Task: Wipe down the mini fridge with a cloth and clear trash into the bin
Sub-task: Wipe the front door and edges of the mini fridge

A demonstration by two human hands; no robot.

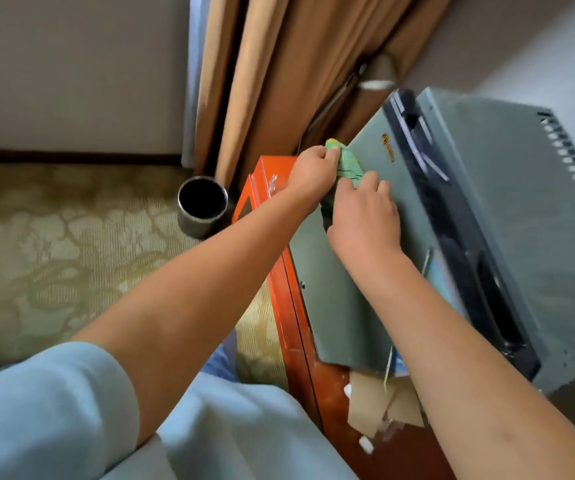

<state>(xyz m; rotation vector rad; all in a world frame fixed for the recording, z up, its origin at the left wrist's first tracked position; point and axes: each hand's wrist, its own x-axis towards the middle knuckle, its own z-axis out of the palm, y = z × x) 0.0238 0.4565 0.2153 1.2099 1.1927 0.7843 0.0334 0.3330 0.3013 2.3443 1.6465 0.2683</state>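
Observation:
The grey mini fridge [507, 209] stands at the right with its door [341, 292] swung open toward me. A green cloth [346, 164] lies bunched against the outer face of the door near its top edge. My left hand [313, 174] grips the upper end of the cloth. My right hand [365, 216] holds its lower end, fingers curled over it on the door. A round metal bin [203, 206] with a dark inside stands on the carpet to the left. Brown cardboard scraps [376, 403] lie under the door's lower corner.
An orange-red wooden cabinet [293, 320] frames the fridge door on its left side. Tan curtains [279, 71] hang behind, with a lamp head [377, 74] beside them. Patterned carpet [54, 244] covers the floor at left. My knee in light blue cloth fills the bottom.

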